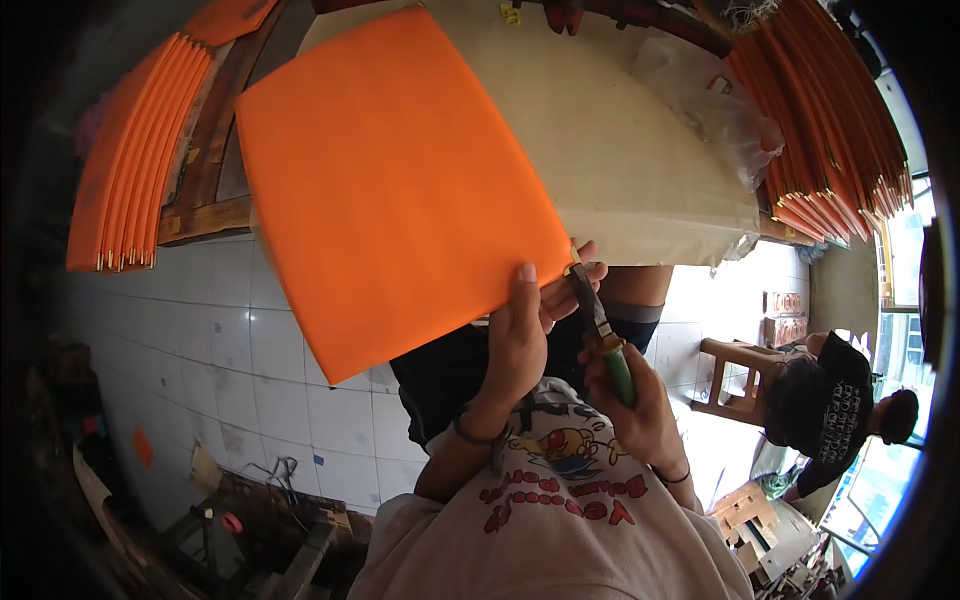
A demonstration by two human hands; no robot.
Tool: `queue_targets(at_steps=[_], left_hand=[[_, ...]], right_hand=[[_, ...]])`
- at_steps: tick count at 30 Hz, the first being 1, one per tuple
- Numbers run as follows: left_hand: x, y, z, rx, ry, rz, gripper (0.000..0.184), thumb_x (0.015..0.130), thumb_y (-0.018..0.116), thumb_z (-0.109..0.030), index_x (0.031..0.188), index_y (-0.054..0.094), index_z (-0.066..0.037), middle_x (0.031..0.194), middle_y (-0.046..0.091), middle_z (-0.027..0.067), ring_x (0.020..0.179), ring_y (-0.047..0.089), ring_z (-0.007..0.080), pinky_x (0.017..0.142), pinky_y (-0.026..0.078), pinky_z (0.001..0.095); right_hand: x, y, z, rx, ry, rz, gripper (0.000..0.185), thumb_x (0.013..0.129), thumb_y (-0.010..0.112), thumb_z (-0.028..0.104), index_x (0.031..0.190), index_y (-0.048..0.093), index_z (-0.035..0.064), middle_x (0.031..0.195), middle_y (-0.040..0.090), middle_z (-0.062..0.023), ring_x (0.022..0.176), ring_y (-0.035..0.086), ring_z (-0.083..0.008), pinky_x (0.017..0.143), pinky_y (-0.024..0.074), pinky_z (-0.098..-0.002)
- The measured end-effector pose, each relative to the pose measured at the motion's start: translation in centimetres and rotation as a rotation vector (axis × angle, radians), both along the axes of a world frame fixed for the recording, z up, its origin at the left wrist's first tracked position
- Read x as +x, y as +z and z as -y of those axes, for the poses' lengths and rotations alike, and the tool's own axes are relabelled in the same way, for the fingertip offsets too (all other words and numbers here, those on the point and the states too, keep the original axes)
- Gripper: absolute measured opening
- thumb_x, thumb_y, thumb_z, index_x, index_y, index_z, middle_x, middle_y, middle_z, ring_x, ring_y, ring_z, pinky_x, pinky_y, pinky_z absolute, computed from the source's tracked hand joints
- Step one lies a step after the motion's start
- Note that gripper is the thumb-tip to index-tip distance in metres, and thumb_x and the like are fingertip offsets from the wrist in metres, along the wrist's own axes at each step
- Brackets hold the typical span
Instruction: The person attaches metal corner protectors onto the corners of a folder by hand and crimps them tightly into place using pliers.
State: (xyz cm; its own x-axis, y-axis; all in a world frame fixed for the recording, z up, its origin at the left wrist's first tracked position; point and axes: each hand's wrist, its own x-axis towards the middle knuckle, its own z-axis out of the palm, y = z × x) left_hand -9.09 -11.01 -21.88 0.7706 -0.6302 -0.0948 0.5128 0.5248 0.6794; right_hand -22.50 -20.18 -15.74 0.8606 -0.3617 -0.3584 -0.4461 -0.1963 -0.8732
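Observation:
A flat orange panel (390,190) lies partly over the pale table covering and juts past its near edge. My left hand (520,335) grips the panel by its lower right edge, thumb on top and fingers underneath. In my right hand (635,400) is a tool with a green handle (619,374) and a dark metal shaft. The tool's tip meets a small brass-coloured piece (573,256) at the panel's right corner, close to my left fingertips.
Stacks of orange panels stand at the left (130,160) and the right (830,120). A clear plastic bag (700,100) lies on the table covering (600,130). At the right, a person in black (820,405) is beside a wooden stool (725,380).

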Motion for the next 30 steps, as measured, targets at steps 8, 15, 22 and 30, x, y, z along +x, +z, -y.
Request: queue_targets(at_steps=[8, 15, 22, 30], left_hand=[[0.1, 1.3, -0.2, 0.184, -0.034, 0.011, 0.065, 0.106, 0.022, -0.047, 0.136, 0.041, 0.007, 0.133, 0.055, 0.0295, 0.115, 0.063, 0.0335, 0.098, 0.051, 0.0354], [0.0, 0.4, 0.3, 0.138, -0.001, 0.054, 0.065, 0.105, 0.022, -0.046, 0.133, 0.041, 0.01, 0.131, 0.055, 0.0321, 0.113, 0.064, 0.0349, 0.099, 0.052, 0.0403], [0.3, 0.1, 0.3, 0.137, -0.03, 0.041, 0.065, 0.106, 0.022, -0.044, 0.133, 0.04, 0.012, 0.132, 0.052, 0.0346, 0.115, 0.063, 0.0372, 0.1, 0.051, 0.0428], [0.2, 0.5, 0.0, 0.156, -0.03, 0.117, 0.065, 0.106, 0.021, -0.044, 0.134, 0.04, 0.011, 0.133, 0.054, 0.0323, 0.116, 0.063, 0.0358, 0.098, 0.052, 0.04]], right_hand=[[1.1, 1.4, 0.4, -0.066, 0.062, -0.186, 0.019, 0.092, 0.057, 0.012, 0.107, 0.055, 0.0007, 0.073, 0.062, -0.0161, 0.065, 0.063, -0.0293, 0.065, 0.0478, -0.0375], [1.5, 0.1, 0.1, -0.174, 0.04, -0.198, 0.012, 0.094, 0.058, 0.011, 0.102, 0.055, 0.0031, 0.075, 0.063, -0.0185, 0.066, 0.064, -0.0371, 0.062, 0.0483, -0.0403], [1.6, 0.6, 0.1, -0.194, 0.016, -0.271, 0.015, 0.093, 0.059, 0.009, 0.105, 0.051, 0.0042, 0.076, 0.064, -0.0209, 0.072, 0.065, -0.043, 0.061, 0.0485, -0.0421], [1.0, 2.0, 0.3, 0.083, -0.019, -0.299, 0.027, 0.076, 0.053, -0.009, 0.102, 0.058, -0.0005, 0.099, 0.068, -0.0123, 0.092, 0.069, -0.024, 0.08, 0.0528, -0.0341]])
